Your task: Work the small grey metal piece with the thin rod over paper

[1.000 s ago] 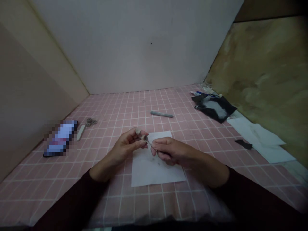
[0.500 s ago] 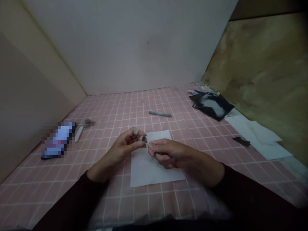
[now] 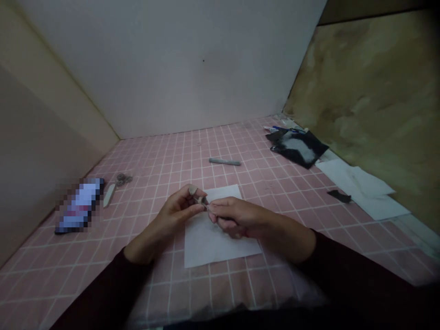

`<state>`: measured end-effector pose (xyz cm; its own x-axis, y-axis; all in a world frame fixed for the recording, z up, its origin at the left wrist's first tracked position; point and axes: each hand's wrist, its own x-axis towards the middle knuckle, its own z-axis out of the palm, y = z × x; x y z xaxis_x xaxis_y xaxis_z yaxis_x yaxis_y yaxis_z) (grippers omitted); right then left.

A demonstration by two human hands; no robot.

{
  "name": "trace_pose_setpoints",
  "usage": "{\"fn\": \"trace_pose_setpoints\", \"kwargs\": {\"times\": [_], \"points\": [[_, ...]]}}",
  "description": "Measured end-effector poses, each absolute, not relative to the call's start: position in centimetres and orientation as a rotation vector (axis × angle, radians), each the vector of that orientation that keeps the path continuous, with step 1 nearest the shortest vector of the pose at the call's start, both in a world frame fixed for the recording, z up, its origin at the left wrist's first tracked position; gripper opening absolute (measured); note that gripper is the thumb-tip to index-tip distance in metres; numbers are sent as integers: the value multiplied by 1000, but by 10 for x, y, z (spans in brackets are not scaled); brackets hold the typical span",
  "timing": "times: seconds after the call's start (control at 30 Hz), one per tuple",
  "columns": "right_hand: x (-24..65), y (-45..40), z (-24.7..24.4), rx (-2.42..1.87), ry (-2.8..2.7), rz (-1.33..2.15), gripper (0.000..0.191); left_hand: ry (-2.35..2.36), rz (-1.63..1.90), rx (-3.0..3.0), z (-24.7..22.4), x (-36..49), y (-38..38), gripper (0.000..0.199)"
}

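Above a white sheet of paper (image 3: 220, 247), my left hand (image 3: 180, 206) pinches a small grey-beige curled piece (image 3: 201, 200) between thumb and fingers. A flat rounded bit of the same colour stands out over the left index finger; whether it belongs to the curled piece I cannot tell. My right hand (image 3: 233, 215) is closed close beside the left, fingertips nearly touching it. It grips a thin light end that runs toward the curled piece. Most of what the right fingers hold is hidden.
A grey rod (image 3: 224, 162) lies beyond the paper. To the left are a phone (image 3: 80, 204), a white flat stick (image 3: 109, 195) and small grey looped pieces (image 3: 123, 179). Black sheets with white powder (image 3: 299, 149), white papers (image 3: 371, 197) and a dark scrap (image 3: 339, 196) lie right.
The camera view has shifted slightly, so the tabletop things appear a little farther left. Both hands keep their hold on the small piece, with hardly any movement.
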<state>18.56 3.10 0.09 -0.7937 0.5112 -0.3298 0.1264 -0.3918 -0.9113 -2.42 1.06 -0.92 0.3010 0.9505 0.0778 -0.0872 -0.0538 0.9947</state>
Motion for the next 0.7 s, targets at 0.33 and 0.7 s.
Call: {"fn": "trace_pose_setpoints", "kwargs": {"times": [0.33, 0.7], "points": [[183, 30, -5, -998, -1825, 1902, 25, 985, 1092, 1343, -9, -23, 10, 17], [191, 27, -5, -1062, -2593, 357, 21, 833, 733, 1188, -15, -46, 23, 36]]}}
